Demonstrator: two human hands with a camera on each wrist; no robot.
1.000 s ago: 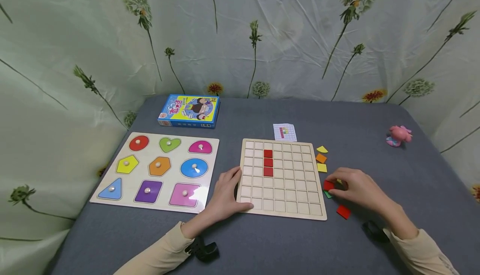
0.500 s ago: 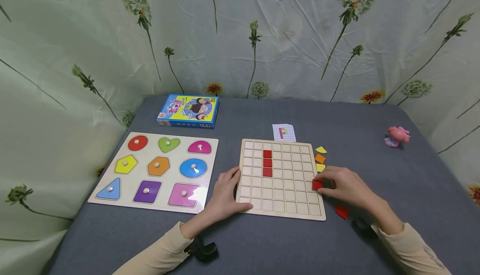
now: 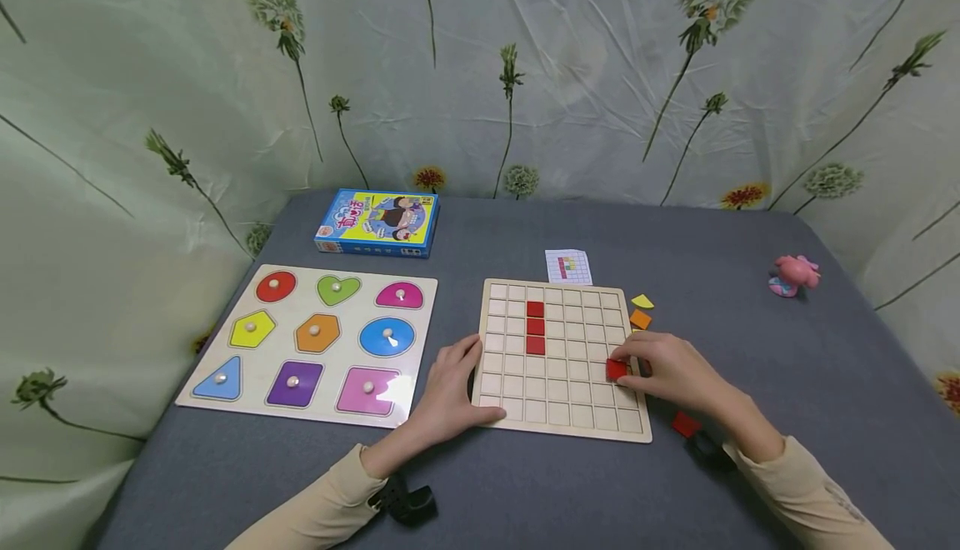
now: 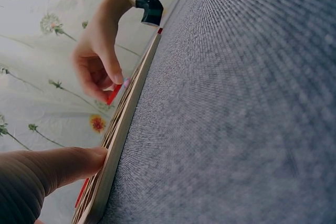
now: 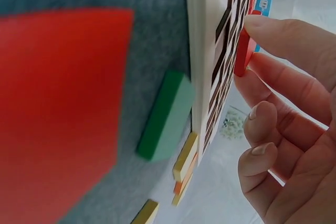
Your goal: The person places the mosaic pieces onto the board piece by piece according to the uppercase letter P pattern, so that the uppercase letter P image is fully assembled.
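My right hand pinches a small red square tile between thumb and fingers, over the right part of a wooden grid board. In the right wrist view, the pinched tile is tilted above the board's surface. Three red tiles sit in a column of cells at the board's upper left. My left hand rests at the board's left side, fingers along the edge and thumb on the near-left corner. In the left wrist view, that thumb touches the board's rim.
Loose pieces lie right of the board: a red tile, a green one, an orange one and yellow ones. A pattern card lies behind it. Around them are a knobbed shape puzzle, a box and a pink figurine.
My right hand has lifted the red tile from the loose pieces and moved it left, over the board's right columns. My left hand has stayed at the board's left edge.
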